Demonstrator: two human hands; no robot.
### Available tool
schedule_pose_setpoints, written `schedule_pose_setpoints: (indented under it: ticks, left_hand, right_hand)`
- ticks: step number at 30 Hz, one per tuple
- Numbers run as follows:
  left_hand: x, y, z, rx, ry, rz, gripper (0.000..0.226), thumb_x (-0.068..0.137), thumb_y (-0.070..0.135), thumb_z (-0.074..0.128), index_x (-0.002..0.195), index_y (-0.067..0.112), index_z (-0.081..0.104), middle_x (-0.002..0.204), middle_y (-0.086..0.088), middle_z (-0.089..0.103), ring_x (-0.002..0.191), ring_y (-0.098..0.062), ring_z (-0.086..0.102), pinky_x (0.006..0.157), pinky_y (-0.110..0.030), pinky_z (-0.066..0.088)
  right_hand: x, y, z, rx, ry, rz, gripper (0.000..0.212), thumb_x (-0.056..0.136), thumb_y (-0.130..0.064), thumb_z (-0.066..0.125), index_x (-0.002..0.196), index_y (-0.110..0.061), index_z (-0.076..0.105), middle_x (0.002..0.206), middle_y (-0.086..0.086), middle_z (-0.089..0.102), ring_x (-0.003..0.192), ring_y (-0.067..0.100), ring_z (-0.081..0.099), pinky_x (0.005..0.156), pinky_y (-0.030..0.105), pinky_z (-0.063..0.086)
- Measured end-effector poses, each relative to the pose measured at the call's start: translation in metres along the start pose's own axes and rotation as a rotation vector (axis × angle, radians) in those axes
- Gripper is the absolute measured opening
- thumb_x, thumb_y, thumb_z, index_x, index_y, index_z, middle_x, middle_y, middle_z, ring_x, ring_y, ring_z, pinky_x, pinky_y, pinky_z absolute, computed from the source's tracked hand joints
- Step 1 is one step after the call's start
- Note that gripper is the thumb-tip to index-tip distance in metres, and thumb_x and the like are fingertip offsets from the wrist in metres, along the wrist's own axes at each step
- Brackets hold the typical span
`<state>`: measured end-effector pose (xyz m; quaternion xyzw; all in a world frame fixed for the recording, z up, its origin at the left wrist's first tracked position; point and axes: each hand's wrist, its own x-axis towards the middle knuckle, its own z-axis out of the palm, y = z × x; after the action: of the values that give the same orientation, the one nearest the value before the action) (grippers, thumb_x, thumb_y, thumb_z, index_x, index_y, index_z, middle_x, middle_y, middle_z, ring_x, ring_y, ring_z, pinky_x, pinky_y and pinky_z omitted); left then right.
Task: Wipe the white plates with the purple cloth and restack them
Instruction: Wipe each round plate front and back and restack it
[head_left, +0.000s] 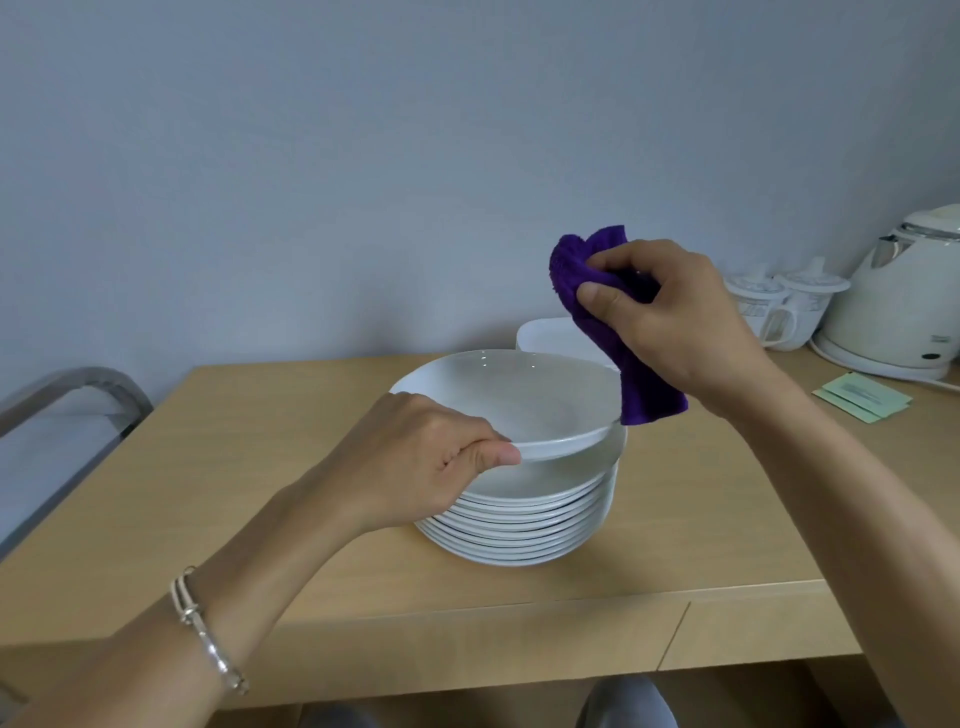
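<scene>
A stack of several white plates (524, 525) stands in the middle of the wooden table (260, 545). My left hand (431, 457) grips the near left rim of the top white plate (514, 400), which is tilted and lifted off the stack. Above and to the right of that plate, my right hand (670, 317) holds the purple cloth (602, 317) bunched in its fingers, with one end hanging down past the plate's right rim.
A white tray-like dish (550, 335) lies behind the stack. A white kettle (898, 306) and two white lidded cups (779, 301) stand at the back right, with pale green packets (862, 400) in front. A metal-framed chair (67, 415) is at the left.
</scene>
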<state>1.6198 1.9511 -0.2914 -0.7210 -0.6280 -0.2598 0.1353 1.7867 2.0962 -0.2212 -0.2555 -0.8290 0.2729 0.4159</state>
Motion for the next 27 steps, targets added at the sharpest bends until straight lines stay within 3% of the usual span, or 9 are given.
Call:
schedule_pose_setpoints:
  ticks: [2, 5, 7, 10, 14, 16, 19, 22, 27]
  left_hand:
    - [0.0, 0.001, 0.001, -0.091, 0.121, -0.026, 0.061, 0.097, 0.06, 0.039, 0.074, 0.017, 0.075, 0.052, 0.005, 0.052, 0.05, -0.01, 0.042, 0.047, -0.011, 0.028]
    - [0.007, 0.005, -0.008, -0.328, 0.242, -0.197, 0.052, 0.088, 0.054, 0.046, 0.056, 0.014, 0.051, 0.053, 0.007, 0.037, 0.048, -0.003, 0.032, 0.046, -0.012, 0.023]
    - [0.016, 0.007, -0.014, -0.461, 0.328, -0.329, 0.059, 0.083, 0.059, 0.046, 0.056, 0.007, 0.045, 0.058, 0.013, 0.036, 0.054, 0.0, 0.032, 0.051, -0.022, 0.029]
    - [0.028, 0.004, -0.022, -0.748, 0.521, -0.525, 0.071, 0.076, 0.064, 0.055, 0.067, -0.005, 0.051, 0.075, -0.004, 0.042, 0.072, -0.015, 0.037, 0.065, -0.032, 0.03]
    - [0.035, 0.003, -0.03, -1.194, 0.718, -0.783, 0.036, 0.099, 0.039, 0.054, 0.095, 0.003, 0.059, 0.094, -0.009, 0.06, 0.085, -0.021, 0.057, 0.076, -0.033, 0.048]
    - [0.032, 0.002, -0.03, -1.385, 0.693, -0.88, 0.037, 0.103, 0.036, 0.046, 0.106, 0.005, 0.066, 0.107, -0.008, 0.073, 0.096, -0.018, 0.07, 0.081, -0.03, 0.057]
    - [0.029, 0.006, -0.024, -1.575, 0.643, -0.924, 0.044, 0.104, 0.039, 0.041, 0.124, 0.007, 0.063, 0.118, -0.012, 0.071, 0.108, -0.024, 0.069, 0.095, -0.039, 0.052]
    - [0.028, 0.005, -0.019, -1.601, 0.633, -0.953, 0.042, 0.103, 0.038, 0.047, 0.125, 0.007, 0.064, 0.12, -0.014, 0.07, 0.109, -0.025, 0.069, 0.092, -0.039, 0.055]
    - [0.019, -0.006, -0.013, -1.47, 0.593, -1.009, 0.033, 0.102, 0.03, 0.051, 0.118, 0.006, 0.068, 0.117, -0.013, 0.071, 0.107, -0.024, 0.07, 0.097, -0.041, 0.053]
  right_hand:
    - [0.002, -0.002, -0.002, 0.048, 0.108, -0.014, 0.012, 0.088, -0.026, 0.065, 0.093, -0.036, 0.059, 0.094, -0.016, 0.056, 0.09, 0.008, 0.057, 0.087, 0.03, 0.048]
    - [0.007, -0.008, -0.007, 0.129, 0.33, -0.064, 0.013, 0.087, -0.028, 0.065, 0.098, -0.033, 0.061, 0.103, -0.009, 0.06, 0.096, 0.008, 0.058, 0.092, 0.031, 0.047]
    - [0.008, -0.014, -0.008, 0.163, 0.427, -0.112, 0.012, 0.087, -0.028, 0.064, 0.097, -0.034, 0.061, 0.105, -0.006, 0.061, 0.097, 0.007, 0.059, 0.09, 0.028, 0.047]
    - [0.004, -0.02, -0.004, 0.205, 0.461, -0.181, 0.017, 0.087, -0.026, 0.063, 0.093, -0.04, 0.056, 0.104, -0.006, 0.061, 0.096, 0.003, 0.058, 0.087, 0.02, 0.045]
    - [-0.001, -0.025, 0.012, 0.202, 0.39, -0.226, 0.022, 0.086, -0.023, 0.064, 0.093, -0.042, 0.055, 0.098, -0.021, 0.056, 0.092, -0.006, 0.053, 0.084, 0.007, 0.037]
    - [-0.003, -0.028, 0.026, 0.216, 0.356, -0.265, 0.017, 0.085, -0.023, 0.064, 0.096, -0.035, 0.059, 0.097, -0.022, 0.055, 0.094, -0.003, 0.052, 0.086, 0.009, 0.038]
    - [-0.009, -0.034, 0.056, 0.194, 0.272, -0.366, 0.018, 0.085, -0.02, 0.063, 0.102, -0.015, 0.069, 0.099, -0.013, 0.061, 0.099, 0.009, 0.056, 0.091, 0.02, 0.041]
    - [-0.02, -0.038, 0.088, 0.135, 0.106, -0.351, 0.028, 0.088, -0.025, 0.058, 0.11, -0.013, 0.069, 0.116, 0.004, 0.063, 0.11, 0.019, 0.055, 0.099, 0.032, 0.039]
    - [-0.017, -0.039, 0.103, 0.082, -0.14, -0.229, 0.032, 0.094, -0.03, 0.048, 0.12, -0.02, 0.063, 0.121, 0.0, 0.059, 0.116, 0.015, 0.048, 0.097, 0.026, 0.035]
